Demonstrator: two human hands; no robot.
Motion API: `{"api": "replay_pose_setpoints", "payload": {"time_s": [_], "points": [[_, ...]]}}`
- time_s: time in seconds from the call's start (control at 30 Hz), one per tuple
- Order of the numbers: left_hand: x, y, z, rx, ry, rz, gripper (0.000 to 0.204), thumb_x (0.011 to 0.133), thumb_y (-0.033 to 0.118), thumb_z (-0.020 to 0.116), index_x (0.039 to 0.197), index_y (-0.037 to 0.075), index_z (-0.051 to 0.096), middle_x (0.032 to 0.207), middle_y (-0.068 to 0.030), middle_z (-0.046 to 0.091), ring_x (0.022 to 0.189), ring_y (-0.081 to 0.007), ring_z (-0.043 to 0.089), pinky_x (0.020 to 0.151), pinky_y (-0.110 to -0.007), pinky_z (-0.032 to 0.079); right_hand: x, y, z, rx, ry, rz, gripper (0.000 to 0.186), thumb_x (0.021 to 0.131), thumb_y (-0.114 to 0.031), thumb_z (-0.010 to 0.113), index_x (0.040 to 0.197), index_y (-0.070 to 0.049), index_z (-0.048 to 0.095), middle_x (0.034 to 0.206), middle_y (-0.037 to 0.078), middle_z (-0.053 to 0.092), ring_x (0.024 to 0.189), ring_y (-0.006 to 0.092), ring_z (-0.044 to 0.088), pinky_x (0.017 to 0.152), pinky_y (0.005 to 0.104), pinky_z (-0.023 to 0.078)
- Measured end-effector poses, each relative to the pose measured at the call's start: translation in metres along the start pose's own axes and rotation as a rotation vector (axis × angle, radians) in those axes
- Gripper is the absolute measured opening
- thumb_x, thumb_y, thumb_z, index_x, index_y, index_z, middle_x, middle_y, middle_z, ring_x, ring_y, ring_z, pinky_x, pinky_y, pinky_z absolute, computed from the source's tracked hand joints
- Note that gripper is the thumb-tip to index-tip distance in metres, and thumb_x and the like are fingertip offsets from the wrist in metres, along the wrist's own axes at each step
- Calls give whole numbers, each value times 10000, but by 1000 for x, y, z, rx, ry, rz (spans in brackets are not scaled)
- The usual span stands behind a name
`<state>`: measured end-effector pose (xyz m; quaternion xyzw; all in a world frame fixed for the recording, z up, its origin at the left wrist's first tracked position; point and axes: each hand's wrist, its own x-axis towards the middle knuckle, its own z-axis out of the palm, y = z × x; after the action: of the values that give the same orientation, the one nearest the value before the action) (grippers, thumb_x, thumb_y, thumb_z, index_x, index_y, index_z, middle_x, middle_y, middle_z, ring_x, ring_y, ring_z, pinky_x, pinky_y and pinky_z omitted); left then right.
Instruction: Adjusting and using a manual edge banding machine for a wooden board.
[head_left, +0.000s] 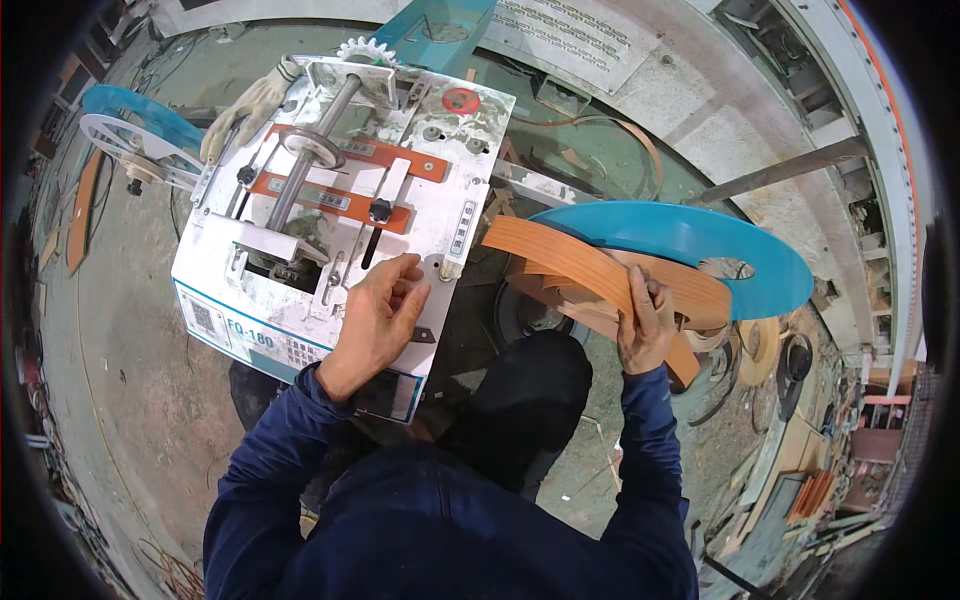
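Observation:
My left hand (385,310) is over the front right of a white steel machine (200,262), its fingers loosely bent, apart and empty. That machine carries a shaft (344,98) with a round wheel (302,143), orange guide bars (425,165) and black knobs (380,210). My right hand (645,320) grips orange wood-grain edge banding (560,250), whose cut end points left toward the machine's right side. Loops of this band lie against a tilted blue disc (755,255) to the right of the machine.
A beige glove (240,110) is draped on the machine's back left, near a second reel (150,120). A blue plate (440,25) and white gear stand behind. A steel bar (780,165) crosses at right. Scraps, coils (795,370) and boards litter the floor; my knee is beneath.

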<state>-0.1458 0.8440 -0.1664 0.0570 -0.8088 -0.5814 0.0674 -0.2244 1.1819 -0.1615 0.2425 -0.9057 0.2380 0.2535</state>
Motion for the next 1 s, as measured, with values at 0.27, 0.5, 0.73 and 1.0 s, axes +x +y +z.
{"api": "replay_pose_setpoints", "payload": {"time_s": [0.27,0.5,0.73,1.0], "points": [[-3,0,1,49,18,34,349,902,48,613,1230,-34,528,1022,-121,633,831,-131,604,709,-258,505,-12,-14,37,99,99,56,474,812,-8,615,1283,-60,591,957,150,564,842,287,559,758,361,471],[-2,0,3,75,93,128,329,853,51,653,1164,-15,568,970,-151,632,740,-199,634,605,-290,519,-35,-11,50,-2,-99,-2,603,785,-56,707,1356,-101,519,935,143,541,807,303,537,703,383,443],[-3,0,6,62,101,151,330,843,43,658,1152,-26,566,950,-158,623,741,-225,624,615,-310,518,-5,-32,63,-108,-175,-96,685,749,-334,785,1345,-130,516,939,133,508,843,323,523,733,440,439],[-4,0,6,101,99,188,345,824,27,661,1148,-31,556,919,-158,613,713,-246,606,622,-336,504,9,-49,68,-197,-256,-94,604,772,-370,748,1289,-120,561,908,119,521,828,314,548,716,432,459]]}}
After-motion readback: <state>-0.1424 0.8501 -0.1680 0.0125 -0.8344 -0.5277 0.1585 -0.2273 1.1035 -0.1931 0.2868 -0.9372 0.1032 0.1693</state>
